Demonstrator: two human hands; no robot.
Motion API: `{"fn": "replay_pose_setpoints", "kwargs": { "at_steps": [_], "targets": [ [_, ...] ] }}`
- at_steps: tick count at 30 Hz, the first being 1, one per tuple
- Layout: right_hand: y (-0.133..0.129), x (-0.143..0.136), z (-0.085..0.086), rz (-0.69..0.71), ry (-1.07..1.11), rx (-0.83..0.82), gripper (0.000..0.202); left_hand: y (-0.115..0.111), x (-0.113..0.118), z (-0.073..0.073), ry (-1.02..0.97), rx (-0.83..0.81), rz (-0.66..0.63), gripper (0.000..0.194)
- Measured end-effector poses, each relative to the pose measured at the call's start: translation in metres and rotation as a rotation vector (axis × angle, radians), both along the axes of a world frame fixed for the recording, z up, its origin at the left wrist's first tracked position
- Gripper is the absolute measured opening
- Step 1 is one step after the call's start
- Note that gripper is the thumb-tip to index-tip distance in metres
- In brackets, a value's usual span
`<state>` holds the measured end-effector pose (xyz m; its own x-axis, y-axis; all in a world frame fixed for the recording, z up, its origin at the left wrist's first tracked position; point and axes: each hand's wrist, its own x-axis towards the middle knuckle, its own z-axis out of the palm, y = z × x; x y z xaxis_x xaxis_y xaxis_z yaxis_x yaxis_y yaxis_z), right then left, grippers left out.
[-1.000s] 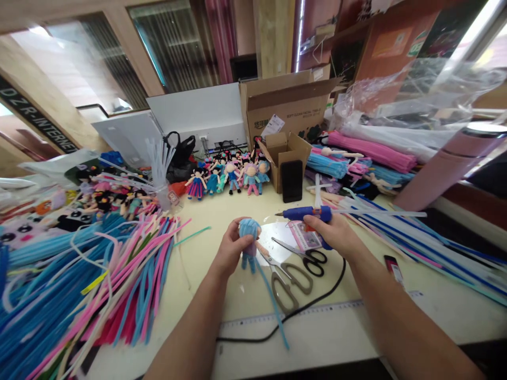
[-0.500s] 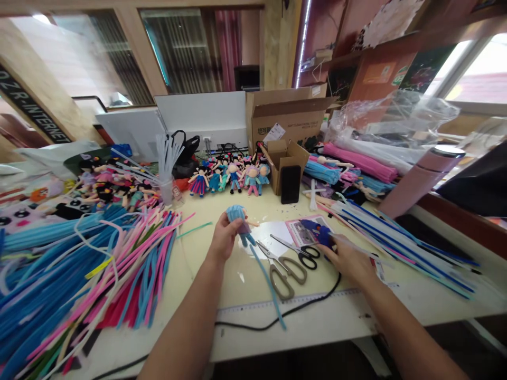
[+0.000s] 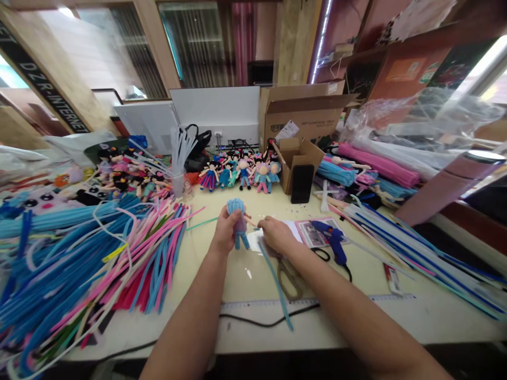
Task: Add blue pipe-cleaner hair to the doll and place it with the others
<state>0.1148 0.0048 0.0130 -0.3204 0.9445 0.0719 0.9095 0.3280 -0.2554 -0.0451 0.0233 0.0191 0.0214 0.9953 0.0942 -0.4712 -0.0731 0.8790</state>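
My left hand (image 3: 226, 232) grips a small doll (image 3: 240, 224) made of fuzzy pipe cleaners, with light blue hair, a lilac top and blue legs, held upright above the table. Just right of the doll's outstretched arm, my right hand (image 3: 277, 235) has its fingers pinched together; what lies between them is too small to make out. A light blue pipe cleaner (image 3: 279, 285) runs from below those fingers toward the table's front edge. Scissors with grey-brown handles (image 3: 291, 279) lie partly hidden under my right hand and forearm. To the right rests a blue glue gun (image 3: 335, 240) on a printed card.
Bundles of coloured pipe cleaners (image 3: 87, 264) spread across the left, with more strips (image 3: 415, 253) at right. Finished dolls (image 3: 243, 171) stand at the back beside a small carton (image 3: 295, 158) and black phone (image 3: 301, 183). A ruler (image 3: 265, 303) and black cord (image 3: 261, 322) lie in front.
My right hand has let go of the glue gun, now lying on the card, and moved left to near the doll. The doll has turned more upright in my left hand. The view has shifted slightly.
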Motion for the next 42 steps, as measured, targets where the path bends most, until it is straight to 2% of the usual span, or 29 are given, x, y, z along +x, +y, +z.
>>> {"fn": "replay_pose_setpoints", "kwargs": {
  "at_steps": [3,5,10,12,16,21,26,29,35,42],
  "targets": [
    [0.019,-0.018,-0.013,-0.004,0.009,0.0,0.026,-0.003,0.003,-0.001,-0.015,0.001,-0.074,0.05],
    [0.022,-0.019,-0.016,-0.01,0.038,0.012,0.024,-0.005,0.004,-0.001,-0.015,-0.008,-0.121,0.048],
    [0.011,0.01,-0.007,-0.08,0.173,0.053,0.016,-0.009,0.008,-0.002,0.073,-0.036,-0.199,0.047],
    [0.005,0.025,-0.004,-0.105,0.329,0.071,0.015,-0.011,0.012,-0.003,0.107,-0.011,-0.212,0.047],
    [-0.01,0.043,-0.004,-0.08,0.846,0.141,0.026,-0.019,0.022,-0.002,0.225,0.002,-0.228,0.043],
    [-0.02,0.044,-0.007,-0.053,1.049,0.135,0.025,-0.027,0.031,0.0,0.361,-0.007,-0.197,0.045],
    [-0.022,0.046,-0.006,-0.013,1.148,0.058,0.024,-0.028,0.035,-0.001,0.401,-0.009,-0.215,0.042],
    [-0.024,0.048,-0.004,0.015,1.168,0.08,0.023,-0.028,0.036,-0.004,0.39,-0.02,-0.241,0.042],
    [-0.029,0.047,0.001,0.038,0.973,0.27,0.019,-0.031,0.036,-0.003,0.316,-0.048,-0.291,0.042],
    [-0.029,0.046,0.001,0.032,0.93,0.293,0.016,-0.032,0.033,-0.002,0.275,-0.047,-0.318,0.042]
  ]
}}
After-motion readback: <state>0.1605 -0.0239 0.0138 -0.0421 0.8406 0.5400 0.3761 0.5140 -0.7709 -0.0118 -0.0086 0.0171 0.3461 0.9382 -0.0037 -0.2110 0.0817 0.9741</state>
